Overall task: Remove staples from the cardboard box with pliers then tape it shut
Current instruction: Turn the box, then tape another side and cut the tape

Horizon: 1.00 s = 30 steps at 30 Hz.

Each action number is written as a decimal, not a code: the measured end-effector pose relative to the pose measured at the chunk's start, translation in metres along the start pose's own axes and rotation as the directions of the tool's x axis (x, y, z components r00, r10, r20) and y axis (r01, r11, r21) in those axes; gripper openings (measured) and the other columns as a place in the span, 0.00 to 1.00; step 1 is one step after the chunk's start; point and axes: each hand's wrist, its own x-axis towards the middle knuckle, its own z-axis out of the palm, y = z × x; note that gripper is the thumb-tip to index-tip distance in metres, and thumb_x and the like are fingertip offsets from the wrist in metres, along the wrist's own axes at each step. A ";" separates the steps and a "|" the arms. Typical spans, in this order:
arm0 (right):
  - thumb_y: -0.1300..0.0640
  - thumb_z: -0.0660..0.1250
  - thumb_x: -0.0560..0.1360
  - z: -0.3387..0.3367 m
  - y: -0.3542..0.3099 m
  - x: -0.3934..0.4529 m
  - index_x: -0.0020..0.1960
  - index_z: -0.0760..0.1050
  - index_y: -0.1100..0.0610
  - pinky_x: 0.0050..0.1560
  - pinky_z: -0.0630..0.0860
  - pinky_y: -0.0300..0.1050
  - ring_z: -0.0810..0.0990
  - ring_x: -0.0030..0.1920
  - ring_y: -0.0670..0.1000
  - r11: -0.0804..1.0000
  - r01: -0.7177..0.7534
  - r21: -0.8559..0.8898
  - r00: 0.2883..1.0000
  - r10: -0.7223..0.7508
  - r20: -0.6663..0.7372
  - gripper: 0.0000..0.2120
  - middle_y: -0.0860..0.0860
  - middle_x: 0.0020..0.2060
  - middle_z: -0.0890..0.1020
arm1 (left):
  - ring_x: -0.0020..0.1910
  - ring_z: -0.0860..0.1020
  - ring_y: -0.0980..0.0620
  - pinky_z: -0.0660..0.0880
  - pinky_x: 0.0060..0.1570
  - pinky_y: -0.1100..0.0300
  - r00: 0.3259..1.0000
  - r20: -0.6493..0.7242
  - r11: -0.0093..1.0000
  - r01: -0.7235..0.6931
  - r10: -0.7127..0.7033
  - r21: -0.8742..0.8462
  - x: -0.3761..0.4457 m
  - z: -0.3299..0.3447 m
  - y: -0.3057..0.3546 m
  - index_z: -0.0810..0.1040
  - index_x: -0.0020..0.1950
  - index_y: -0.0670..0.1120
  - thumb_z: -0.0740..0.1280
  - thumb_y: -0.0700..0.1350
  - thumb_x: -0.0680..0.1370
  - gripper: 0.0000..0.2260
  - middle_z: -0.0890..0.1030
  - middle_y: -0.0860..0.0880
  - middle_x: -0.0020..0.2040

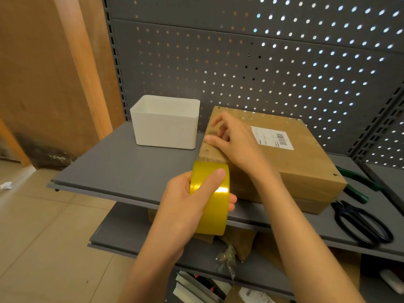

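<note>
1. Box of cardboard lies flat on the grey shelf, flaps closed, label up.
2. Right hand rests on the box's left top edge, thumb pressing the edge and fingers loosely bent.
3. Left hand grips the yellow tape at the box's near corner.
4. Pliers and scissors lie right of the box; a white bin stands left.
5. Pegboard backs the shelf.

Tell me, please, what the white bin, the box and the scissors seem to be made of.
Bin: likely plastic, matte white, with smooth moulded walls and rounded corners.
Box: brown cardboard, dull, with a paper label.
Scissors: black loop handles, probably plastic or coated metal; the blades look dark too, so their material is unclear.
</note>
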 end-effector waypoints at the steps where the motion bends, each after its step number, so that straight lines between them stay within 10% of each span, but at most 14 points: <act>1: 0.54 0.70 0.73 0.000 0.000 0.000 0.48 0.70 0.52 0.36 0.67 0.34 0.69 0.36 0.42 0.999 -0.024 0.042 1.000 0.025 -0.013 0.09 0.47 0.37 0.73 | 0.34 0.84 0.52 0.79 0.30 0.62 1.000 -0.002 1.000 0.002 -0.002 -0.006 0.000 0.000 0.000 0.78 0.47 0.47 0.66 0.58 0.65 0.18 0.85 0.47 0.35; 6: 0.58 0.62 0.78 -0.007 -0.007 -0.008 0.45 0.74 0.54 0.40 0.70 0.32 0.75 0.38 0.41 0.975 0.017 0.222 0.978 0.030 -0.208 0.04 0.45 0.37 0.77 | 0.32 0.84 0.51 0.79 0.30 0.61 1.000 -0.002 1.000 0.012 -0.012 -0.025 -0.001 0.000 0.001 0.78 0.47 0.48 0.67 0.57 0.65 0.17 0.85 0.47 0.35; 10: 0.52 0.59 0.79 -0.015 -0.008 -0.023 0.51 0.81 0.53 0.53 0.75 0.49 0.80 0.49 0.48 0.975 0.068 0.212 0.995 -0.081 0.055 0.12 0.48 0.46 0.84 | 0.30 0.83 0.51 0.81 0.33 0.58 1.000 -0.009 1.000 0.008 -0.009 -0.023 0.000 -0.002 0.001 0.78 0.47 0.48 0.67 0.57 0.66 0.16 0.85 0.47 0.35; 14: 0.50 0.56 0.80 -0.015 -0.002 -0.030 0.63 0.75 0.52 0.64 0.69 0.44 0.73 0.64 0.44 0.991 0.127 0.039 0.947 -0.133 0.293 0.16 0.46 0.63 0.77 | 0.30 0.82 0.51 0.80 0.34 0.56 1.000 -0.021 1.000 0.014 -0.014 -0.014 0.000 -0.001 0.000 0.78 0.49 0.46 0.67 0.57 0.67 0.18 0.84 0.46 0.34; 30: 0.52 0.55 0.81 -0.014 -0.002 -0.030 0.68 0.70 0.52 0.69 0.63 0.47 0.66 0.69 0.44 0.987 0.158 -0.033 0.940 -0.140 0.312 0.17 0.45 0.67 0.71 | 0.24 0.80 0.52 0.76 0.24 0.64 0.977 -0.204 0.993 0.079 -0.060 0.084 -0.014 0.009 -0.001 0.78 0.43 0.42 0.66 0.55 0.72 0.15 0.82 0.45 0.27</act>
